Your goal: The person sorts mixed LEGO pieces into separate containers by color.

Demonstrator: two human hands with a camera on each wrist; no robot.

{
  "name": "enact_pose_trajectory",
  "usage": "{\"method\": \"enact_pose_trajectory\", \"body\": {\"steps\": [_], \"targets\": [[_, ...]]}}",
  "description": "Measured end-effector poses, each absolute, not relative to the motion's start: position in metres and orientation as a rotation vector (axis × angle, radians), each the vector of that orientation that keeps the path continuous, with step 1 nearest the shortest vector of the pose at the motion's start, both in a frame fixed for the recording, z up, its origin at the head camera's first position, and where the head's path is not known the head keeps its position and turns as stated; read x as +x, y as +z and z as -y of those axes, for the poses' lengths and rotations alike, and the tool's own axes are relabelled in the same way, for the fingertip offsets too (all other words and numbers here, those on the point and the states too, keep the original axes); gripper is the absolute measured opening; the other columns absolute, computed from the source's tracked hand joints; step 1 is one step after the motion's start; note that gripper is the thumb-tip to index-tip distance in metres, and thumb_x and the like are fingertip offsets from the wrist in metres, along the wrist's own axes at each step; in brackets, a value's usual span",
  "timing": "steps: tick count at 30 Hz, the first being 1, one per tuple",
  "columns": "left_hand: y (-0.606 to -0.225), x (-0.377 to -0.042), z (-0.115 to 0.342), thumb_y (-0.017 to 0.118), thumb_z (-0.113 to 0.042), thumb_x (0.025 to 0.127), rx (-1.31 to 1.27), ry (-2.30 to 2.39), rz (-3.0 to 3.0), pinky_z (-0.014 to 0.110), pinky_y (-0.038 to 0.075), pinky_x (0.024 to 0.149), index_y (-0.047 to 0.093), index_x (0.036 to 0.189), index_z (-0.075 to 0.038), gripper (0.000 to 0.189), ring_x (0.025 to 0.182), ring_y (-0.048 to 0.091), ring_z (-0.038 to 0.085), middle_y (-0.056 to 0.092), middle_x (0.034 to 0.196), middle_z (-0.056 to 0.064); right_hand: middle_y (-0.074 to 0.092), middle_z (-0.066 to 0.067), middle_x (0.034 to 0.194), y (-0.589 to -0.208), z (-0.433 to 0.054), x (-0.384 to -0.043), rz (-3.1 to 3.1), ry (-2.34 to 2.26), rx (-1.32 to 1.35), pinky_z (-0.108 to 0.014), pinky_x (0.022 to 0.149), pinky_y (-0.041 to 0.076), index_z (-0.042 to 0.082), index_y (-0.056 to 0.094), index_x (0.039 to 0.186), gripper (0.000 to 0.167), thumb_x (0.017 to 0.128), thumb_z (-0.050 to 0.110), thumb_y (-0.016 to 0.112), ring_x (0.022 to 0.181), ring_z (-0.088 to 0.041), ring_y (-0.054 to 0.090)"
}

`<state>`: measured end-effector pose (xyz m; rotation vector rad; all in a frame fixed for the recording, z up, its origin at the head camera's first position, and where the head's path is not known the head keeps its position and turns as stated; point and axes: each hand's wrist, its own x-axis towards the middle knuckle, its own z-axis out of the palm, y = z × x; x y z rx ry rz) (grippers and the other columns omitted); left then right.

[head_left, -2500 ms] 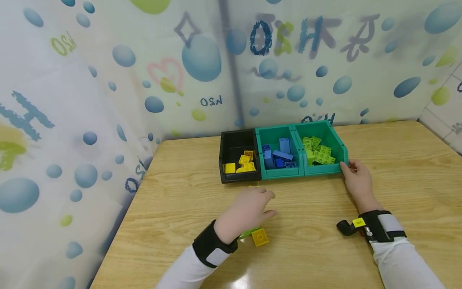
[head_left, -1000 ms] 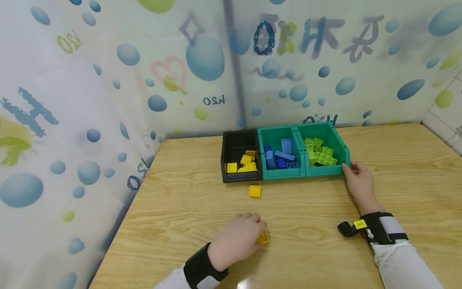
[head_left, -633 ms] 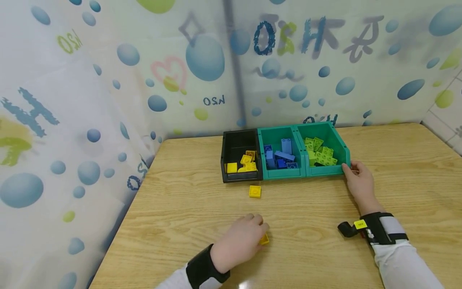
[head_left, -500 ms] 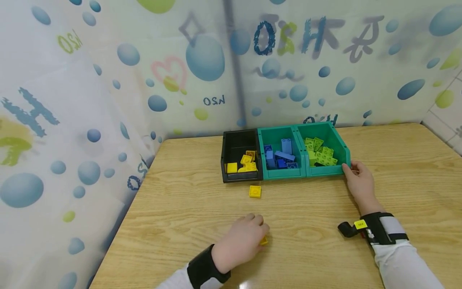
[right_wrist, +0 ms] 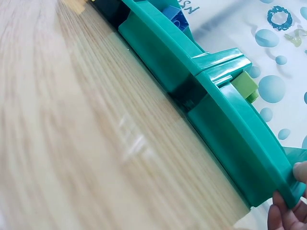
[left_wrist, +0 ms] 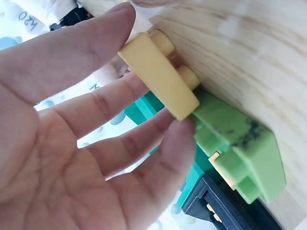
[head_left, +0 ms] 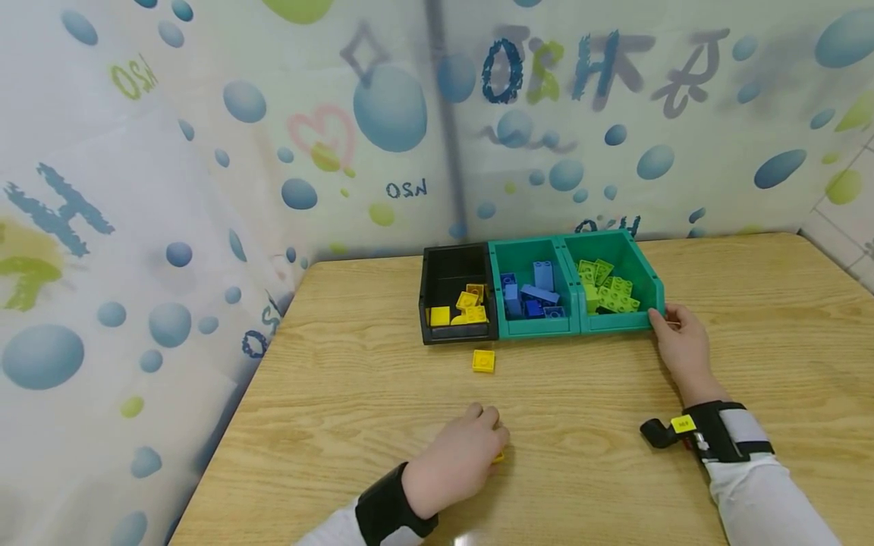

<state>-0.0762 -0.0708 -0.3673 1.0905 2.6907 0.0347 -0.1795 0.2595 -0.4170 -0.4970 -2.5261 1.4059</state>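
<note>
My left hand (head_left: 454,462) is low over the table, its fingers curled. In the left wrist view, thumb and fingers pinch a yellow toy building brick (left_wrist: 160,76), studs turned towards the tabletop. Right beside it, near a fingertip, lies a green toy building brick (left_wrist: 244,148) with dark marks; whether that finger touches it I cannot tell. From the head view the green brick is hidden under the hand. My right hand (head_left: 683,353) grips the front right corner of the right-hand green bin (head_left: 614,324), thumb on the outside in the right wrist view.
Another yellow brick (head_left: 483,361) lies before the black bin (head_left: 457,336), which contains yellow bricks. Beside that, the middle green bin (head_left: 539,328) contains blue bricks, and the right-hand one lime-green bricks. A patterned sheet (head_left: 389,189) hangs behind the wooden table (head_left: 573,470).
My left hand has drawn back from near the black bin to the nearer bricks and closed its fingers round the yellow one, covering most of it. The right hand stays on the bin corner.
</note>
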Motion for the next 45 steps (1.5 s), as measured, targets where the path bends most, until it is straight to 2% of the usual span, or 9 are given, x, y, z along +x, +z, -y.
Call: {"method": "enact_pose_trajectory", "body": {"steps": [5,9,13,21,26,29,34,41,45], "targets": [[-0.366,-0.075,0.071,0.074,-0.021,0.083,1.083,0.047,-2.693,0.02,0.046,0.078,0.065,0.107,-0.011,0.028,0.088,0.049,0.012,0.058,0.105,0.002,0.046,-0.022,0.126,-0.417,-0.26,-0.179,2.526,1.405,-0.493,-0.008,0.067,0.034,-0.006,0.042,0.134,0.054,0.101,0.036,0.036,0.095,-0.014,0.043],[-0.365,-0.075,0.071,0.075,-0.02,0.081,1.061,0.08,-2.691,0.019,0.045,0.075,0.063,0.109,-0.008,0.032,0.084,0.047,0.011,0.057,0.104,0.003,0.046,-0.021,0.125,-0.418,-0.26,-0.179,2.517,1.405,-0.484,-0.008,0.067,0.034,-0.006,0.042,0.134,0.053,0.101,0.035,0.036,0.093,-0.013,0.043],[-0.364,-0.074,0.071,0.075,-0.018,0.08,1.031,0.115,-2.68,0.017,0.045,0.071,0.062,0.11,-0.007,0.034,0.083,0.045,0.011,0.055,0.107,0.005,0.046,-0.022,0.126,-0.419,-0.26,-0.18,2.527,1.398,-0.484,-0.01,0.069,0.034,-0.006,0.042,0.134,0.054,0.101,0.036,0.035,0.096,-0.016,0.043],[-0.362,-0.073,0.071,0.075,-0.017,0.08,1.055,0.083,-2.671,0.018,0.047,0.075,0.06,0.115,-0.005,0.039,0.087,0.047,0.013,0.054,0.112,0.007,0.046,-0.022,0.127,-0.419,-0.26,-0.181,2.536,1.398,-0.496,-0.013,0.07,0.034,-0.005,0.042,0.135,0.054,0.101,0.037,0.035,0.099,-0.019,0.043],[-0.362,-0.073,0.071,0.073,-0.016,0.083,1.112,0.096,-2.688,0.017,0.046,0.073,0.06,0.113,-0.004,0.035,0.083,0.046,0.01,0.054,0.104,0.005,0.046,-0.02,0.127,-0.419,-0.26,-0.181,2.525,1.407,-0.495,-0.011,0.069,0.034,-0.005,0.042,0.135,0.054,0.101,0.037,0.036,0.096,-0.016,0.043],[-0.361,-0.072,0.071,0.071,-0.016,0.085,1.167,0.086,-2.714,0.019,0.047,0.078,0.059,0.111,-0.005,0.031,0.086,0.049,0.01,0.056,0.101,0.003,0.046,-0.02,0.127,-0.42,-0.26,-0.181,2.525,1.4,-0.498,-0.011,0.069,0.034,-0.005,0.042,0.135,0.054,0.101,0.037,0.036,0.096,-0.016,0.043],[-0.357,-0.069,0.071,0.067,-0.019,0.088,1.186,0.095,-2.736,0.024,0.048,0.086,0.055,0.114,-0.006,0.031,0.094,0.056,0.012,0.06,0.106,0.004,0.045,-0.021,0.127,-0.419,-0.26,-0.181,2.534,1.401,-0.503,-0.013,0.07,0.034,-0.005,0.041,0.135,0.054,0.101,0.037,0.035,0.099,-0.02,0.043],[-0.354,-0.07,0.07,0.065,-0.016,0.089,1.164,0.205,-2.727,0.017,0.048,0.074,0.052,0.116,-0.006,0.031,0.083,0.055,0.006,0.059,0.102,0.003,0.046,-0.023,0.127,-0.42,-0.261,-0.18,2.535,1.385,-0.491,-0.016,0.071,0.034,-0.006,0.042,0.134,0.054,0.101,0.037,0.035,0.099,-0.02,0.043],[-0.353,-0.075,0.071,0.068,-0.018,0.088,1.162,0.275,-2.729,0.016,0.046,0.074,0.055,0.119,-0.007,0.035,0.083,0.052,0.006,0.058,0.103,0.002,0.046,-0.024,0.127,-0.42,-0.261,-0.181,2.539,1.38,-0.486,-0.016,0.071,0.034,-0.006,0.042,0.134,0.055,0.101,0.037,0.035,0.1,-0.021,0.044]]}}
